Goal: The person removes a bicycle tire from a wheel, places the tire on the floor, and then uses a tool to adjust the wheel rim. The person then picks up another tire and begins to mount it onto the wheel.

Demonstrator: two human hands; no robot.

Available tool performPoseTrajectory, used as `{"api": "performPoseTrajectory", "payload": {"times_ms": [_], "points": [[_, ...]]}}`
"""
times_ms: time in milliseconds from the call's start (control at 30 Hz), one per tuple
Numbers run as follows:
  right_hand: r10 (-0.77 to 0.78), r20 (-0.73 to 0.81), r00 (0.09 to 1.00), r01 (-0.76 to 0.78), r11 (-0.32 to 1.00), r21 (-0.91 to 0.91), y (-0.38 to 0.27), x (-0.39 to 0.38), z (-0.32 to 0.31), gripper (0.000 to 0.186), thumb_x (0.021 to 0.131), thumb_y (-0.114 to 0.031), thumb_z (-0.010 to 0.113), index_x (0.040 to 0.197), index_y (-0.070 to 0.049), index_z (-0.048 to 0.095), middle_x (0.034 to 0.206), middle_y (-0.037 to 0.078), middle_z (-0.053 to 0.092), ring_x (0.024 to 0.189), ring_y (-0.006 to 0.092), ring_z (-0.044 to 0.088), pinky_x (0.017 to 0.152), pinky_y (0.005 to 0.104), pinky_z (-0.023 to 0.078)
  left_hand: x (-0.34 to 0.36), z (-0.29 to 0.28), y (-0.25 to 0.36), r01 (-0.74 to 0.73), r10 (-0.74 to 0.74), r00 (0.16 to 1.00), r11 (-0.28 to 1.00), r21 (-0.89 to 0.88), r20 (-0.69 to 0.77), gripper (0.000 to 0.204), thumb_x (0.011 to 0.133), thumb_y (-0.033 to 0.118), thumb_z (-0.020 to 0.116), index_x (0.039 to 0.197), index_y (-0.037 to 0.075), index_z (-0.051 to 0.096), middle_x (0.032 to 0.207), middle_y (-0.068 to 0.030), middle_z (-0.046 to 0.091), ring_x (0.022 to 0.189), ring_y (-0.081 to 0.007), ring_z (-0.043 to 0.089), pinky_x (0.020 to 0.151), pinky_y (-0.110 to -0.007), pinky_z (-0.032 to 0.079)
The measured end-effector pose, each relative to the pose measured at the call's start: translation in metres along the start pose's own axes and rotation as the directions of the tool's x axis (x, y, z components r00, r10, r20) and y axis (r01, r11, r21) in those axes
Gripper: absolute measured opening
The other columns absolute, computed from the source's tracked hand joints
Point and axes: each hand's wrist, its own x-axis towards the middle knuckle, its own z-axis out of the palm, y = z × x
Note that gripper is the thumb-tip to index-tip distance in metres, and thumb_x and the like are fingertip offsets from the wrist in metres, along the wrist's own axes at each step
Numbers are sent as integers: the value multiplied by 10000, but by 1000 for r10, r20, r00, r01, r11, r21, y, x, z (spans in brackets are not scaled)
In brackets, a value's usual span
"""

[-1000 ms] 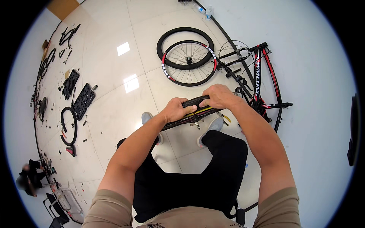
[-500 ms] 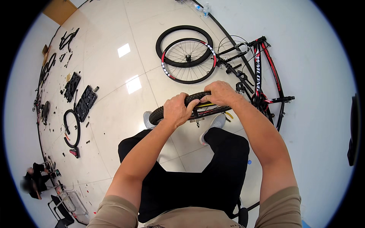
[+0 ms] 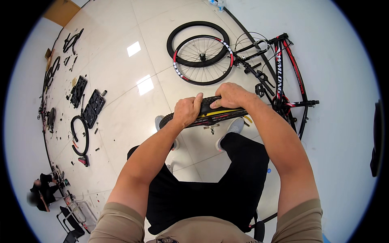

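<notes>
Between my knees stands a bicycle wheel with a black knobby tire, seen from above at a tilt. Along the near side of the tire a yellow strip shows beside the red and black rim. My left hand is wrapped over the top of the tire, its thumb pointing up. To the right, my right hand grips the same tire, with its thumb pressed on the tread. The fingers on the far side of the tire are hidden. The axle sticks out toward me below the rim.
Ahead lie a loose black tire and a bare spoked rim, overlapping. At right a black and red bicycle frame leans by the wall. Open tool cases and another tire lie left. A person sits far left.
The wheel has tilted so more of its yellow strip shows. My left thumb has lifted from lying along the tire to pointing up, and my right hand has shifted slightly left.
</notes>
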Motion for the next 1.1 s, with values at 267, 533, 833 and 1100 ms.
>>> {"api": "performPoseTrajectory", "payload": {"times_ms": [267,533,833,1100], "points": [[17,114,993,-16,1000,-13,-5,20,-10,520,776,-506,787,918,-7,758,902,201,726,886,353,700,815,435,540,17,-2,-7,97,-99,990,995,29,99,676,1018,504,420,789,-70,693,763,-334,626,770,-496,627,778,-518,493],[38,-6,999,-38,999,-9,-6,17,-4,521,754,-512,805,931,-24,761,924,178,729,925,343,699,833,444,540,13,-2,-6,149,-150,989,988,37,6,647,1017,524,405,872,-3,752,852,-297,677,848,-475,655,826,-522,508],[-56,-112,992,45,995,-93,-9,23,0,579,751,-601,723,829,-28,751,792,208,700,747,368,695,685,458,535,21,19,-56,-408,436,900,846,343,-5,331,864,231,591,1165,95,604,841,-148,661,750,-347,660,668,-513,525],[-49,-299,953,68,996,55,2,-4,12,371,636,-248,782,731,77,628,641,245,553,567,303,538,597,428,438,-22,-43,12,21,-5,990,994,-109,139,746,844,689,551,1177,30,656,1088,-229,701,1045,-405,667,953,-470,502]]}}
